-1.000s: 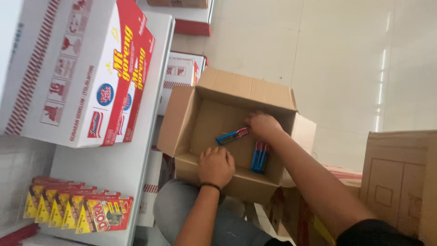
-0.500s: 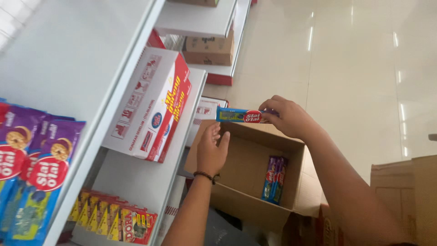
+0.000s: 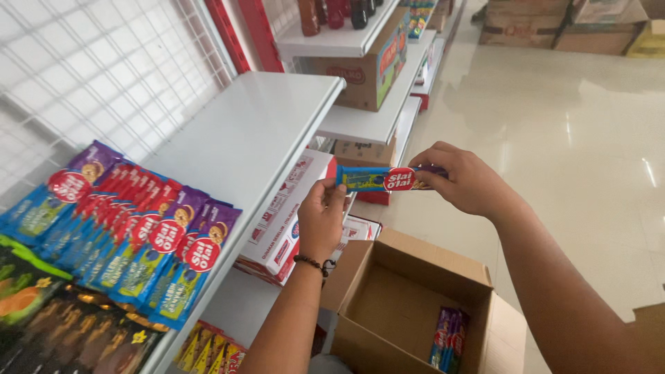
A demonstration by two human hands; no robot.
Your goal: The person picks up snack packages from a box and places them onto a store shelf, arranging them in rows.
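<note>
- White shop shelving [image 3: 270,131] runs along your left, its near end packed with upright biscuit packs [image 3: 149,246].
- Your right hand [image 3: 465,181] pinches one end of a blue biscuit pack [image 3: 377,179]; your left hand [image 3: 323,220] grips the other end, holding it level above the open cardboard box [image 3: 388,277].
- You seem mid-stocking; placing it calls for standing it upright beside the row.
</note>
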